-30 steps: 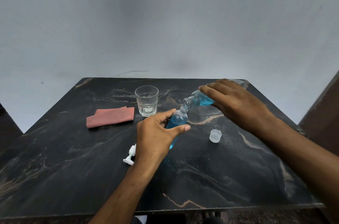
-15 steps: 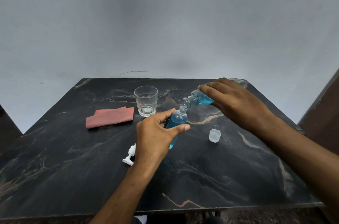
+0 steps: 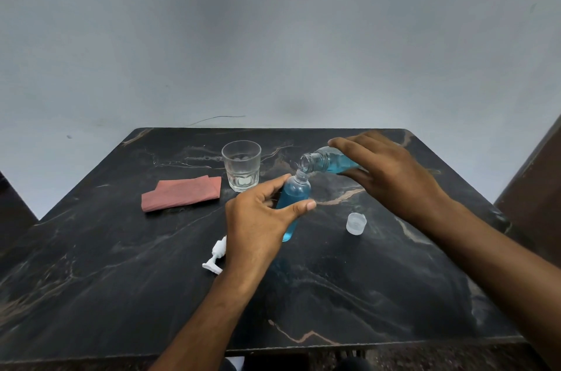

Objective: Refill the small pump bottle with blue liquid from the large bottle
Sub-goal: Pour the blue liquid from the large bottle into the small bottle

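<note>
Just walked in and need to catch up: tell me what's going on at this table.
A person is refilling a small bottle, steadied by the left hand. The right hand tips the large bottle of blue liquid, mouth just above the small one's neck. The white pump head and a cap lie on the black marble table.

Glass (image 3: 242, 165), reddish cloth (image 3: 182, 193), perhaps folded

Two hands, the left hand (image 3: 261, 221) and the right hand (image 3: 391, 176). Two bottles: one small bottle (image 3: 293, 200), one large bottle (image 3: 328, 161). One glass (image 3: 241, 165), one cloth (image 3: 182, 193), one cap (image 3: 356, 223), one pump (image 3: 216, 255), all on one surface (image 3: 121, 279).
</note>
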Motion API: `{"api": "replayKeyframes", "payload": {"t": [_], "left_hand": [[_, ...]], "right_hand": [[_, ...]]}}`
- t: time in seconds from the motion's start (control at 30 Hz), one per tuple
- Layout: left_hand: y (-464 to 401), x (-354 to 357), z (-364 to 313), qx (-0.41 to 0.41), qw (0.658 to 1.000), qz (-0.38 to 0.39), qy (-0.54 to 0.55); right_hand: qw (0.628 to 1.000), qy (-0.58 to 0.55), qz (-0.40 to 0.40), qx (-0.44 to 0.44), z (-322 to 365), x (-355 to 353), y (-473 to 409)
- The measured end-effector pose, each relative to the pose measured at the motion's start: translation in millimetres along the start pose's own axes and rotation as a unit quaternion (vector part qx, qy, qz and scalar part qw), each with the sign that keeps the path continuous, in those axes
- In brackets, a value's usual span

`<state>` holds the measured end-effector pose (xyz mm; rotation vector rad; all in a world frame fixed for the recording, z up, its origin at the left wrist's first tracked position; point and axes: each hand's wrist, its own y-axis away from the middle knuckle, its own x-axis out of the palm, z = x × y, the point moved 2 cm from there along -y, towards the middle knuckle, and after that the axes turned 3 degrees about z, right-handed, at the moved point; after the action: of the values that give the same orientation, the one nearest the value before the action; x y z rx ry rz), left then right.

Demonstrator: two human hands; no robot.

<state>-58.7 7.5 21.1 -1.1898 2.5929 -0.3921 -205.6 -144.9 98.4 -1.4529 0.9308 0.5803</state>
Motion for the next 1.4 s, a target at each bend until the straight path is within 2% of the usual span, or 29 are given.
{"api": "replayKeyframes", "payload": {"t": [0.17,0.27,0.4,0.67,0.77,0.9,0.97,1.1,1.23,1.4], "left_hand": [[0,2,-2,0.000,1.000,-0.012,0.018],[0,0,-1,-0.003,0.999,-0.016,0.032],[-1,-7,8,-0.024,0.999,-0.017,0.036],[-1,-21,27,-0.044,0.999,-0.015,0.017],[-2,-25,29,-0.045,0.999,-0.015,0.018],[-2,-28,33,-0.047,0.999,0.001,0.014],[-1,-28,34,-0.049,0.999,0.012,0.011],[1,-27,32,-0.039,0.999,0.026,-0.009],[4,-26,32,-0.044,0.998,0.031,-0.018],[7,-27,34,-0.057,0.998,0.030,-0.028]], "right_hand": [[0.999,-0.013,-0.014,0.035,4,3,2],[0.995,-0.046,-0.031,0.088,8,7,2],[0.974,-0.112,-0.069,0.183,11,12,1],[0.931,-0.238,-0.119,0.249,23,24,3],[0.896,-0.319,-0.106,0.291,21,33,6],[0.797,-0.517,-0.083,0.300,12,47,13],[0.767,-0.567,-0.052,0.295,7,53,19],[0.739,-0.600,-0.002,0.306,1,66,30],[0.720,-0.625,0.015,0.301,0,70,37],[0.728,-0.623,0.044,0.284,0,65,39]]}}
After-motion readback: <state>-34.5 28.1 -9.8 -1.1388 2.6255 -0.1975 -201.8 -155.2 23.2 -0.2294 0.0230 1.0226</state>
